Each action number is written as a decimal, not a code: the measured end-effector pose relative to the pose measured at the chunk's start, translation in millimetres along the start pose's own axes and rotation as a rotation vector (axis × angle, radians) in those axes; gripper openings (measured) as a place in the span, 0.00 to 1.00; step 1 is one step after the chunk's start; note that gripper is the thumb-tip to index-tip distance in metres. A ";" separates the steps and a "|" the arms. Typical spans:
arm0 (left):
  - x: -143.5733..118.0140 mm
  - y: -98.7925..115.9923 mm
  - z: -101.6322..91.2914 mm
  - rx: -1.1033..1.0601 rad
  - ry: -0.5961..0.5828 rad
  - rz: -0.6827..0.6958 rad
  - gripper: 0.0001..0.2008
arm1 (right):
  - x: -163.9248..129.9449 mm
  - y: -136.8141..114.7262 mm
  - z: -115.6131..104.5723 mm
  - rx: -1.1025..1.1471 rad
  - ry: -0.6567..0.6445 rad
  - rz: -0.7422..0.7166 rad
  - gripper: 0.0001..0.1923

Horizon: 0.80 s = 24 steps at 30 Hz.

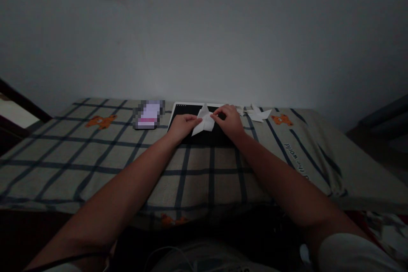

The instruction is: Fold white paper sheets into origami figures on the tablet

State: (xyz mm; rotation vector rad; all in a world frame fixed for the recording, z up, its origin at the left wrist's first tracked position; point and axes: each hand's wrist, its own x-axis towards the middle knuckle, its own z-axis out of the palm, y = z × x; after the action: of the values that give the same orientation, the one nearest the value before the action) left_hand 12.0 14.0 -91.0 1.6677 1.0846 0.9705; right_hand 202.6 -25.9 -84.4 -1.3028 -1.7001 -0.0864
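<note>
Closest in, low at the bottom edge, a thin pale cord [165, 253] curls across the person's lap, with both bare forearms reaching away from it over a checked cloth [95, 157] printed with small orange bears.

Well off to the left of the hands, one of those bears [101, 121] sits in a square of the pattern. Nearer, just left of the left hand, lies a small pink and white thing [148, 114], too blurred to make out.

The left hand [182, 126] rests palm down, fingers curled narrow, its fingertips pinching the left edge of a folded white paper [204, 122]. The paper sits between the two hands, its points sticking up and out, and it lies over a dark tablet [191, 110] with a pale rim that is flat under both hands, up against the wall [204, 29].

The right hand [228, 120] comes in from the other side, fingers bent close together, gripping the paper's upper right part. Both hands are on the same piece.

Just beyond the right hand, a few more folded white paper shapes [258, 114] lie on the cloth near the wall, apart from the piece being held. Further right is another orange bear [281, 119], and past it some dark lettering [296, 155] runs down the cloth's slope.
</note>
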 end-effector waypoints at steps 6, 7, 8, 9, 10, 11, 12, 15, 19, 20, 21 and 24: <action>-1.1 3.9 1.1 -0.154 0.058 0.047 0.18 | -1.4 -12.1 -1.2 -0.069 -0.087 -0.109 0.08; -1.1 4.1 1.3 -0.178 0.041 0.058 0.18 | -2.3 -12.1 1.0 -0.024 -0.106 -0.081 0.09; -1.0 3.9 1.6 -0.197 0.024 0.066 0.18 | -3.2 -11.8 3.2 0.023 -0.118 -0.043 0.10; -0.7 3.4 2.0 -0.211 0.004 0.071 0.18 | -4.0 -11.5 5.2 0.070 -0.119 0.002 0.10; -0.4 2.6 2.5 -0.221 -0.018 0.074 0.19 | -4.7 -11.1 6.7 0.116 -0.119 0.051 0.11; -0.1 1.7 3.0 -0.228 -0.044 0.076 0.19 | -5.2 -10.7 7.7 0.160 -0.123 0.100 0.12; 0.2 0.7 3.5 -0.237 -0.074 0.077 0.19 | -5.4 -10.3 8.2 0.204 -0.131 0.147 0.12; 0.7 -0.8 4.1 -0.280 -0.159 0.071 0.19 | -4.7 -8.4 7.6 0.317 -0.184 0.249 0.12; -0.1 0.8 2.4 -0.162 -0.156 0.139 0.15 | -2.9 -4.1 7.9 0.382 -0.240 0.298 0.14; -0.3 1.5 1.8 -0.118 -0.125 0.147 0.13 | -2.8 -3.1 8.7 0.401 -0.251 0.315 0.14; -0.5 2.1 1.3 -0.088 -0.088 0.138 0.13 | -2.9 -2.3 9.7 0.428 -0.257 0.339 0.14; -1.0 4.1 0.4 -0.103 -0.014 0.064 0.12 | -4.0 -0.8 12.6 0.527 -0.279 0.424 0.17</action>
State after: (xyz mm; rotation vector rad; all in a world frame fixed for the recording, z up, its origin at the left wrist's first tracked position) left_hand 13.1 12.1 -87.4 1.6312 0.9616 1.0365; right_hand 194.0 -22.0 -93.7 -1.2700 -1.4866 0.7708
